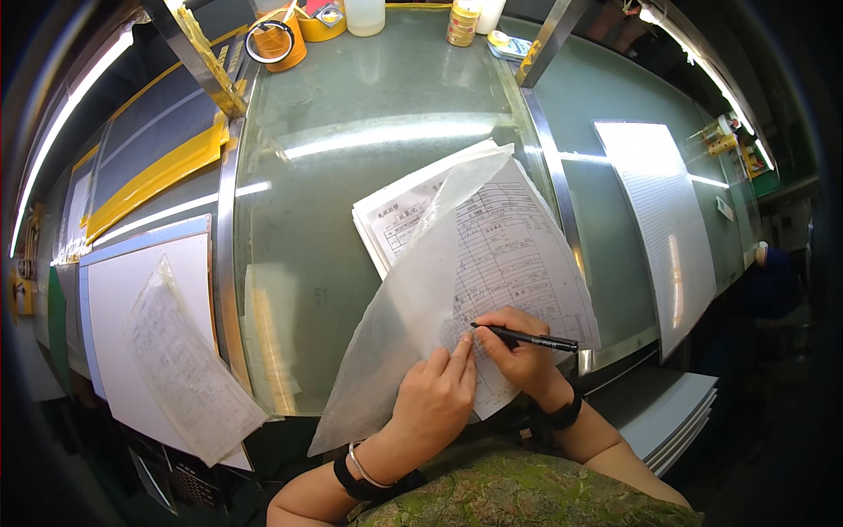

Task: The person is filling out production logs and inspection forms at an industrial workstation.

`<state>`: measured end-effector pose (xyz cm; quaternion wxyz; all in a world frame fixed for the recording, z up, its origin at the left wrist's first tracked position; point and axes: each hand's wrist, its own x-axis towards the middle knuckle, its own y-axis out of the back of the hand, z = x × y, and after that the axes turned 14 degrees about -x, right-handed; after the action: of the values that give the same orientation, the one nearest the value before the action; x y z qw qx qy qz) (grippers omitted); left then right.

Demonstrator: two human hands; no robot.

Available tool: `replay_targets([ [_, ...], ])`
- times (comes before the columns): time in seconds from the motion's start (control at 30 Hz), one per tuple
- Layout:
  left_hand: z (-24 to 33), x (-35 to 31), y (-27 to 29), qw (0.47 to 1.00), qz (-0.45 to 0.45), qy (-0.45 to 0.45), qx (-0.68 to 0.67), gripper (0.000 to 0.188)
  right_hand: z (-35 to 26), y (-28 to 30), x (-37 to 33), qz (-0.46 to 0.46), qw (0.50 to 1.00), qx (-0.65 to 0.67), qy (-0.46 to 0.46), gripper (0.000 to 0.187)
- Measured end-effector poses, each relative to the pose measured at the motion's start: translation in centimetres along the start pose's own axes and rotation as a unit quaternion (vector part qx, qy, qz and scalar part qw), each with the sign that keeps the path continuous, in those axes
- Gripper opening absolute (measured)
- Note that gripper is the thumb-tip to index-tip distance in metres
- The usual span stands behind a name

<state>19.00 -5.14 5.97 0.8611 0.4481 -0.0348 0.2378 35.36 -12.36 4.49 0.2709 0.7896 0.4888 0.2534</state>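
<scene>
A printed form with tables and handwriting (505, 255) lies on the glass tabletop in front of me, tilted, with more sheets (373, 220) under its upper left. Folded back across its left side is a clear plastic sleeve (378, 342). My right hand (524, 362) grips a black marker pen (536, 339), its tip at the form's lower part. Close beside the tip, my left hand (435, 395) rests flat with fingers stretched out over the sheet and the sleeve's edge. Nothing is held in the left hand.
Metal rails (226, 255) divide the glass table (307, 176). At the back stand an orange cup (285, 54), a yellow tape roll (325, 26) and a white bottle (364, 16). A white panel (663, 228) lies right; a sleeved sheet (180, 360) rests on a white board (149, 281) left.
</scene>
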Motion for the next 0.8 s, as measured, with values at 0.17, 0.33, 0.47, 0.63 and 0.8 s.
replay_targets([
  [0.17,0.13,0.07,0.10,1.000,-0.004,0.001,0.000,0.034,0.01,-0.19,-0.02,0.024,0.999,-0.016,0.020,0.010],
  [0.33,0.13,0.01,0.05,1.000,-0.001,0.003,0.003,0.033,0.00,-0.15,-0.04,0.018,1.000,-0.016,0.010,0.010],
  [0.47,0.17,0.02,0.03,1.000,-0.002,0.002,0.003,0.033,-0.04,0.03,-0.05,0.007,1.000,0.002,-0.010,0.010],
  [0.63,0.10,-0.03,0.07,1.000,-0.002,0.004,-0.003,0.033,-0.14,-0.02,0.04,0.007,1.000,-0.009,-0.002,0.010],
  [0.8,0.04,-0.06,-0.05,1.000,0.001,0.003,-0.005,0.032,-0.17,0.03,0.00,0.008,1.000,-0.014,-0.004,0.010],
])
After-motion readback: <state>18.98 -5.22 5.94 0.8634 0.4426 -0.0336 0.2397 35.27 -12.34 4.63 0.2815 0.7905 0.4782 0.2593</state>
